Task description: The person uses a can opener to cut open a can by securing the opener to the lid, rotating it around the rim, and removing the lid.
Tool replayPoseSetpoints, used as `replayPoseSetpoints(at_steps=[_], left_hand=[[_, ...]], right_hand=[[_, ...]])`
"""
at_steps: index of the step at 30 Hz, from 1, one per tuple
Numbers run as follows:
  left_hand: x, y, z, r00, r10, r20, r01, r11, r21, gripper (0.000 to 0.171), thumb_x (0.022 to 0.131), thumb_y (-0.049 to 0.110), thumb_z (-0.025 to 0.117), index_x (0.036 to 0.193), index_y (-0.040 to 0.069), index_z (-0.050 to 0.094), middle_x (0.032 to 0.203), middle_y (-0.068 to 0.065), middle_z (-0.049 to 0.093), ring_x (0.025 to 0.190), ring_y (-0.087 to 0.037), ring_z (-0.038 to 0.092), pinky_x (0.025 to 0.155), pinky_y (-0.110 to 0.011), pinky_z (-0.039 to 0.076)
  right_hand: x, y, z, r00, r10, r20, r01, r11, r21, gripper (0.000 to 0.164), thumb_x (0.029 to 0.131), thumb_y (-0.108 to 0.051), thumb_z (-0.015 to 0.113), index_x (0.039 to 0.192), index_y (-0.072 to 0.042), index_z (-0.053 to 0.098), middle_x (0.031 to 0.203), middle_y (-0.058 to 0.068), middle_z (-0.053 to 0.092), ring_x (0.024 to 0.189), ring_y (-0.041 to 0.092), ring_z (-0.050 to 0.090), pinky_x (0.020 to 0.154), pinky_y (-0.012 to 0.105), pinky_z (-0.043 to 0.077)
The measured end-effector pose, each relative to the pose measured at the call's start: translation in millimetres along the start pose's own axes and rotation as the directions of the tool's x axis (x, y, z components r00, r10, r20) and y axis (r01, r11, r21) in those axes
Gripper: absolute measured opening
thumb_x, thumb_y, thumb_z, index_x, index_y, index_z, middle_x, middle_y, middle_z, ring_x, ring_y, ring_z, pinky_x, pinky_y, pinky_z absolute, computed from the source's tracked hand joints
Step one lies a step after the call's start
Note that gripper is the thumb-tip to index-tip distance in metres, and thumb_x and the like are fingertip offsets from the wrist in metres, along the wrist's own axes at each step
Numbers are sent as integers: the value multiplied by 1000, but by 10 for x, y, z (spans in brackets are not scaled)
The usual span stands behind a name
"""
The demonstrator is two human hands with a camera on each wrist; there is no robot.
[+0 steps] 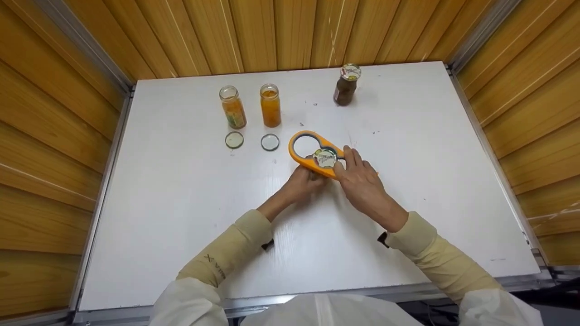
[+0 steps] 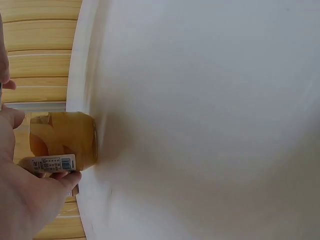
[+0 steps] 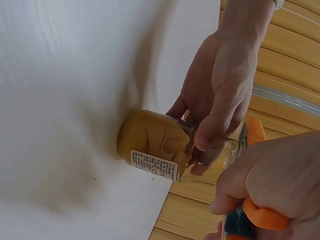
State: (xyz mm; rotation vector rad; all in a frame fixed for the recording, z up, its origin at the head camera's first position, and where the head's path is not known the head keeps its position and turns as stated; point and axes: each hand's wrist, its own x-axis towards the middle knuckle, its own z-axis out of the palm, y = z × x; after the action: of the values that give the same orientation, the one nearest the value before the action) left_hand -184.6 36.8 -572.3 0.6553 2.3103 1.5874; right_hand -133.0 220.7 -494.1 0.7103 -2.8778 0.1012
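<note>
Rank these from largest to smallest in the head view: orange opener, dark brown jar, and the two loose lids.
1. Orange opener
2. Dark brown jar
3. Left loose lid and right loose lid: too alike to rank

Planked wood-grain walls (image 1: 294,36) with grey metal framing (image 1: 86,40) surround a white table (image 1: 158,181) on three sides

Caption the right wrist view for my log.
Left hand grips a labelled jar; right hand holds an orange opener.

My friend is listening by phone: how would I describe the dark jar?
On the white table, look near the far edge, right of centre. The dark jar stands there; unlike the two open orange jars to its left, it is brown and lidded.
</note>
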Motion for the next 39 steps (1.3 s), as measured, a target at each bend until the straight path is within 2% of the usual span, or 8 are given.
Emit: replayPoseSetpoints(at_steps=[4,7,14,20,24,29,34,39], left_hand=[[-4,-4,126,996,-56,-62,54,998,-38,68,94,9,75,152,2,41,153,-13,48,140,-18,45,118,-28,34],[-1,-12,201,992,-60,-107,52,996,-72,72,93,11,78,153,2,39,153,-13,48,142,-20,44,119,-28,32],[12,14,265,986,-45,-159,33,996,-78,67,92,7,78,149,0,43,147,-14,53,138,-22,48,118,-28,33],[-5,53,278,985,-51,-167,31,992,-120,67,95,11,77,150,2,40,149,-12,52,139,-20,47,119,-29,33],[20,59,247,990,-57,-126,41,991,-129,65,95,11,76,150,3,42,148,-11,54,138,-18,49,117,-28,34],[69,61,184,998,-37,-52,33,997,-69,62,96,12,74,150,2,46,146,-12,56,137,-20,50,116,-28,36],[94,63,130,999,-44,-5,43,993,-108,59,97,13,74,150,6,48,146,-8,57,137,-15,50,116,-26,35],[191,53,60,998,-2,66,13,988,-153,59,93,13,78,146,6,52,142,-7,60,133,-16,53,116,-27,36]], right_hand=[[-2,-64,55,990,119,-81,-113,991,77,52,82,-2,80,122,9,49,119,31,60,89,41,65,63,49,58],[17,-123,65,966,251,-58,-243,963,117,72,78,-9,86,132,12,43,102,29,63,77,41,68,59,50,58],[74,-260,24,895,433,108,-441,895,62,41,84,-9,79,106,10,50,82,21,56,64,36,66,55,47,58],[74,-336,8,862,494,115,-504,860,84,41,86,-10,77,107,11,50,84,24,59,67,36,67,60,48,61],[53,-355,13,864,500,61,-504,859,92,35,85,-7,76,103,10,51,82,25,61,68,38,69,60,49,61],[5,-316,28,870,493,6,-492,867,79,30,85,-5,74,98,10,51,78,26,61,66,41,70,58,50,61],[-9,-240,26,889,458,16,-457,885,91,34,83,-5,75,101,12,52,79,26,61,67,41,70,58,50,61],[-10,-92,13,908,417,30,-418,904,89,33,84,-4,75,101,11,52,80,26,62,68,42,70,59,51,61]])
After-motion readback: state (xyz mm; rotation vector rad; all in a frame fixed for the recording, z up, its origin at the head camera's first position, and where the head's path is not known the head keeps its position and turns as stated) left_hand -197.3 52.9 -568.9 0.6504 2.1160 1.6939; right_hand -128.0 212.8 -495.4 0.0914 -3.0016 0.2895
